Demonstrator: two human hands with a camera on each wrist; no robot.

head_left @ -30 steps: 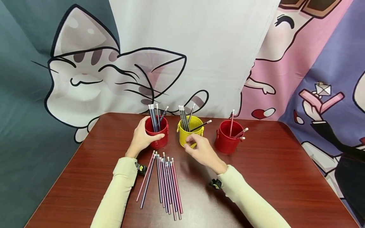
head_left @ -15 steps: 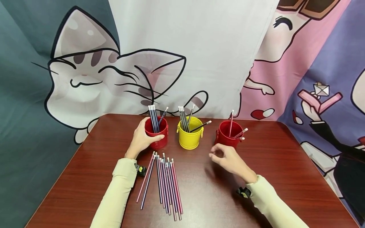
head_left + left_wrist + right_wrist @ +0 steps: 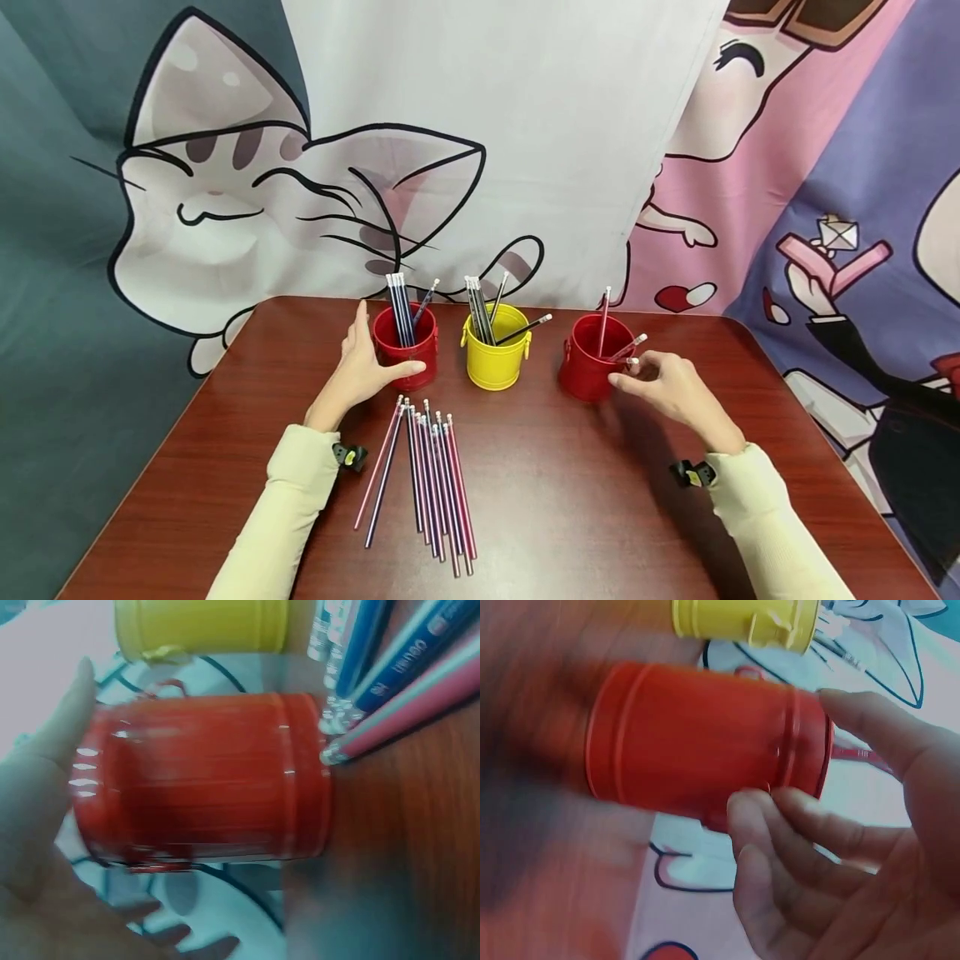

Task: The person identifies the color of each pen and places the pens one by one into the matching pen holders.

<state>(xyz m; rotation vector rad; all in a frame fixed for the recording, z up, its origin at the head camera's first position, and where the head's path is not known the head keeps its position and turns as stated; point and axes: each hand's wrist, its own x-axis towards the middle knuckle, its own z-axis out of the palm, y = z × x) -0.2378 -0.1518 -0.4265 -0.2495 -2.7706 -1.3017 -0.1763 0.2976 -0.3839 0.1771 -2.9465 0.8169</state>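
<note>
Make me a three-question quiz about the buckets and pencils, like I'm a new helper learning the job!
1. The middle bucket is: a) green b) yellow c) blue
2. True or false: the loose pencils lie behind the middle bucket.
3. Which bucket is the right hand nearest?

Key:
1. b
2. False; they lie on the table, in front of the buckets.
3. The red bucket on the far right.

Solid red is being shown by two glossy round buckets [image 3: 585, 371], yellow by one round bucket [image 3: 492, 367], pink and dark blue by loose slim pencils [image 3: 442, 492], black-outlined cartoons by the multicoloured cloth backdrop [image 3: 570, 125].
</note>
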